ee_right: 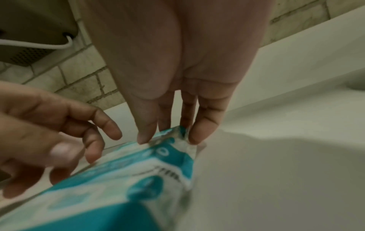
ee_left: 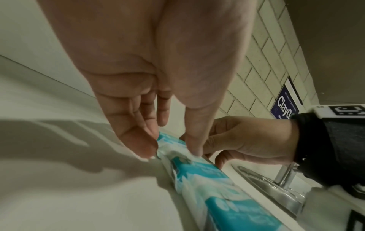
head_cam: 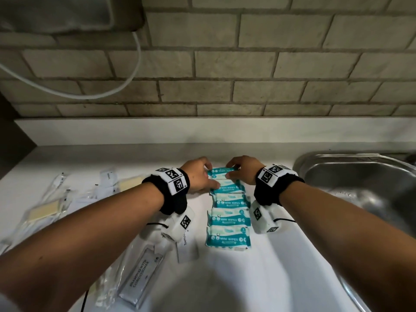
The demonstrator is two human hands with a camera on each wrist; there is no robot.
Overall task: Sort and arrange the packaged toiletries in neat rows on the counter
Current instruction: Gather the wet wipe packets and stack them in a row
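Several teal and white mini wipes packs (head_cam: pixel 228 218) lie in a column on the white counter (head_cam: pixel 247 278). Both hands are at the farthest pack (head_cam: pixel 221 173). My left hand (head_cam: pixel 200 176) pinches its left end between thumb and fingers; the left wrist view shows the left hand (ee_left: pixel 170 150) over that pack (ee_left: pixel 169 140). My right hand (head_cam: pixel 242 171) pinches the right end. In the right wrist view the right hand (ee_right: pixel 168 137) has thumb and fingers on the crimped edge of the pack (ee_right: pixel 162 156). The pack lies flat on the counter.
A steel sink (head_cam: pixel 360 188) sits right of the column. On the left lie a loose pile of soap packets (head_cam: pixel 45 210), a shampoo sachet (head_cam: pixel 140 278) and a toothpaste box (head_cam: pixel 188 246). A brick wall and a white ledge stand behind.
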